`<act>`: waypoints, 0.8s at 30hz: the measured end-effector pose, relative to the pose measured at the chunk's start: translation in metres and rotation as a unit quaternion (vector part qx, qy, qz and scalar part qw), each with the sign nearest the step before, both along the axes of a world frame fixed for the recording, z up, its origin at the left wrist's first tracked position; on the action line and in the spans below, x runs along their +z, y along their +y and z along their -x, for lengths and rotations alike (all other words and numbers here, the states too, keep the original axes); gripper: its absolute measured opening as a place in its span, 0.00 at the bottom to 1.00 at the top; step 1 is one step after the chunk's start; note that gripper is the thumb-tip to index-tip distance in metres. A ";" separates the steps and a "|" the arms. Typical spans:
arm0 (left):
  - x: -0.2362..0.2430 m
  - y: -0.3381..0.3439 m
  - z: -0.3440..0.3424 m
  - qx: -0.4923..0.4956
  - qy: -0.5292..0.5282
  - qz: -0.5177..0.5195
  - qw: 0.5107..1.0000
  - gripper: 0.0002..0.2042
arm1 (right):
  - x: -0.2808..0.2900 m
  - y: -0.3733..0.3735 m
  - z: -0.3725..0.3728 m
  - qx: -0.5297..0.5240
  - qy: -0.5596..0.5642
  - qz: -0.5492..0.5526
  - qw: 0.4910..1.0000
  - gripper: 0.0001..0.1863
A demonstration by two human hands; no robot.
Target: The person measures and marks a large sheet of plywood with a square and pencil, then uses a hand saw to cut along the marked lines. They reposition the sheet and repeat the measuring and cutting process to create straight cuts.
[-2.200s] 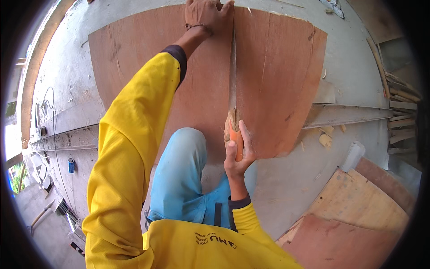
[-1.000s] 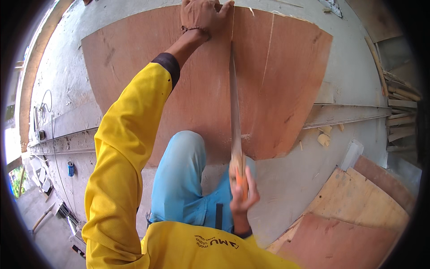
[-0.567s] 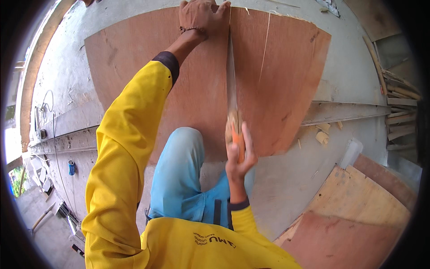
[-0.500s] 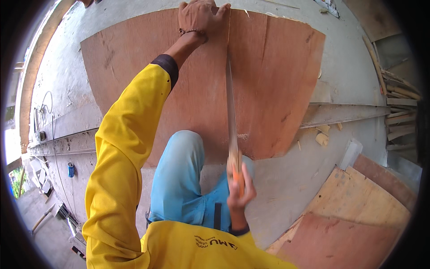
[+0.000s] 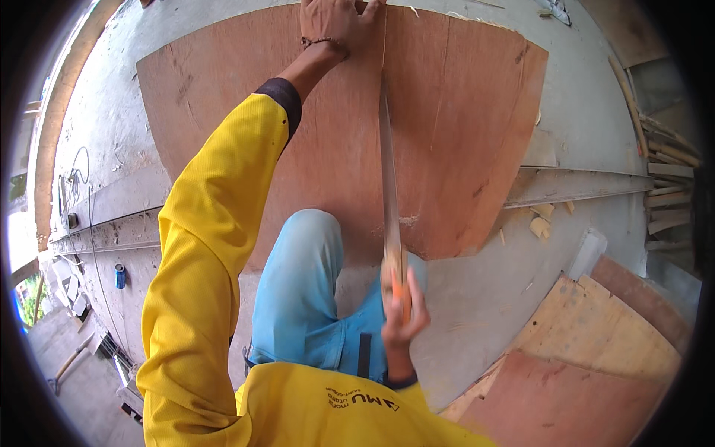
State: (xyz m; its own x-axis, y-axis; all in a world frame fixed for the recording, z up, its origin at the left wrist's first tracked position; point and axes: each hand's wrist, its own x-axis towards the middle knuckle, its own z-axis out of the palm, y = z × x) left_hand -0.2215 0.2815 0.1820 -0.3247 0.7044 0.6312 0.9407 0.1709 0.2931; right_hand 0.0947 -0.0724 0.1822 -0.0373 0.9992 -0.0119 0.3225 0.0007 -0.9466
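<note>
A large reddish-brown plywood sheet (image 5: pixel 320 164) with a curved far edge lies before me. My right hand (image 5: pixel 406 322) is closed round the wood-and-orange handle of a handsaw (image 5: pixel 389 175). The narrow blade points away from me, in line with a straight cut running in from the sheet's far edge. At that edge, just left of the cut, my left hand (image 5: pixel 333 21) presses on the plywood with the thumb spread; its other fingertips are out of the picture. Pale sawdust (image 5: pixel 408 220) lies right of the blade. My bent knee (image 5: pixel 309 231) is at the near edge.
A long metal beam (image 5: pixel 573 186) runs beneath the sheet, showing on both sides. Other plywood pieces (image 5: pixel 596 320) lie at lower right, near wood scraps (image 5: pixel 541 227). Stacked timber (image 5: pixel 666 194) stands far right. On the left are a blue can (image 5: pixel 121 276), a cable (image 5: pixel 91 231) and a hammer-like tool (image 5: pixel 71 365).
The plywood and my left hand show slightly higher in the view. The saw stays along the cut line, its handle drawn very slightly toward me relative to the sheet.
</note>
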 end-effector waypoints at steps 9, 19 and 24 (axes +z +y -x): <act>-0.001 0.007 -0.008 0.008 -0.032 0.077 0.997 0.23 | -0.023 0.116 0.062 0.015 0.027 -0.060 0.998 0.30; 0.012 0.000 -0.004 -0.016 -0.041 0.023 0.999 0.23 | 0.018 -0.043 -0.018 0.001 0.006 -0.021 1.000 0.31; 0.000 0.006 -0.002 -0.002 -0.019 0.065 0.998 0.22 | -0.038 0.087 0.056 0.017 0.000 -0.067 0.998 0.30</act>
